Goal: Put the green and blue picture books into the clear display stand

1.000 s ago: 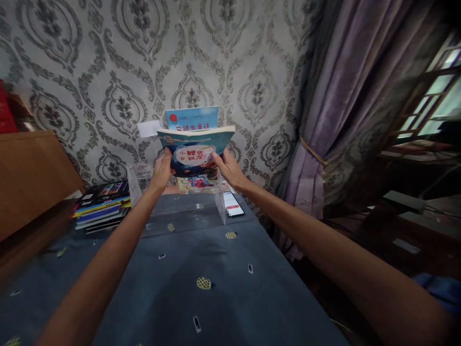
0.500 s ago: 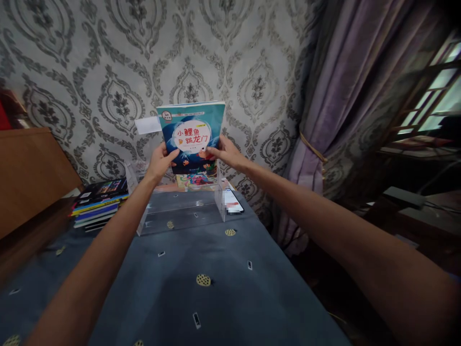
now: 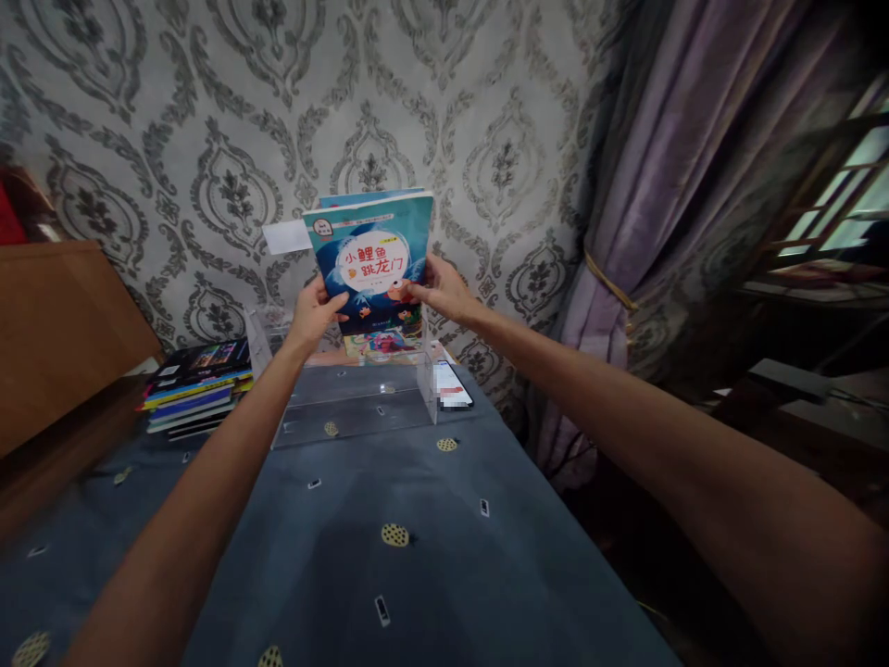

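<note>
Both my hands grip a blue picture book with a white oval title patch, held upright with its cover facing me. My left hand is closed on its lower left edge, thumb across the front. On the lower right edge my right hand is closed, thumb also on the cover. Beneath and around the book stands a clear acrylic rack with stepped tiers. A colourful book shows below the held one, in the rack's rear part. Another blue edge peeks up behind the held book.
A stack of books lies left of the rack, near a wooden panel. To the rack's right rests a phone. The blue patterned cloth covers the table; its right edge drops off beside a purple curtain.
The held book has tilted slightly, and a blue edge behind its top now shows more. Both hands keep their grip. The whole view has shifted a little.
</note>
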Available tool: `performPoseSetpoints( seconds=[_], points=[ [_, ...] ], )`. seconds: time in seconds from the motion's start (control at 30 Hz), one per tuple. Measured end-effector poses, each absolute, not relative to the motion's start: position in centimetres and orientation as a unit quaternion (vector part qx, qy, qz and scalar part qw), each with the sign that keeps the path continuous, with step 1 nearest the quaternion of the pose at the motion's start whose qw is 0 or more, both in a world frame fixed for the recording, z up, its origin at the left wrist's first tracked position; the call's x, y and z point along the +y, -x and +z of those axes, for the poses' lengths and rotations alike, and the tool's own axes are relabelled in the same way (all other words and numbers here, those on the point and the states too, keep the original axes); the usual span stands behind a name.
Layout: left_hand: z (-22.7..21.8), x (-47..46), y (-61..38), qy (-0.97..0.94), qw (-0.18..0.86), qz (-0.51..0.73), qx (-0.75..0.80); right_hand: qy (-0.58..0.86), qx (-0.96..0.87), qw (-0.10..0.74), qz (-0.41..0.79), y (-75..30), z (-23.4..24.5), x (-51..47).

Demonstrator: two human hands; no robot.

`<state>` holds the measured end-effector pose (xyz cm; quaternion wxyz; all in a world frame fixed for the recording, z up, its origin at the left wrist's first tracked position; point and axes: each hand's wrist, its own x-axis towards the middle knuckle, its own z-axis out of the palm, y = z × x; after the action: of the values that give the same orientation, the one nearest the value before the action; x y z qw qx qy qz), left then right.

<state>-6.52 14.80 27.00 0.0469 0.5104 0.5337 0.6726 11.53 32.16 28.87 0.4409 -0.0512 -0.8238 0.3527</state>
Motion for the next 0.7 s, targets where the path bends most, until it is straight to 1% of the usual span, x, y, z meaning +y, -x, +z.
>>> performPoseSetpoints(
  seconds=[0.1,0.2,0.27,0.4,0.47,0.57,0.7],
  points=[
    [26.3,15.1,6.6,-0.519,0.064,0.657,0.544,0.051,-0.830,0.437,0.342,-11.9,27.9,32.2],
    [25.8,15.4,6.5,-0.525,0.046,0.641,0.558,0.071,-0.839,0.438,0.315,-12.3,27.3,32.3],
    [25.7,15.3,6.3,-0.525,-0.015,0.610,0.593,0.083,-0.852,0.432,0.284,-12.6,27.2,32.5],
    [25.6,14.5,5.3,-0.496,-0.216,0.494,0.680,0.107,-0.873,0.417,0.228,-13.0,27.0,32.6],
    [25.5,14.1,4.6,-0.475,-0.262,0.450,0.709,0.127,-0.873,0.423,0.208,-13.0,26.6,32.4],
    [25.3,13.8,3.8,-0.460,-0.279,0.411,0.736,0.177,-0.857,0.445,0.191,-12.6,25.5,31.5],
    [25.0,14.0,3.2,-0.456,-0.271,0.380,0.758,0.230,-0.833,0.466,0.190,-11.9,23.9,30.3]
  ],
)
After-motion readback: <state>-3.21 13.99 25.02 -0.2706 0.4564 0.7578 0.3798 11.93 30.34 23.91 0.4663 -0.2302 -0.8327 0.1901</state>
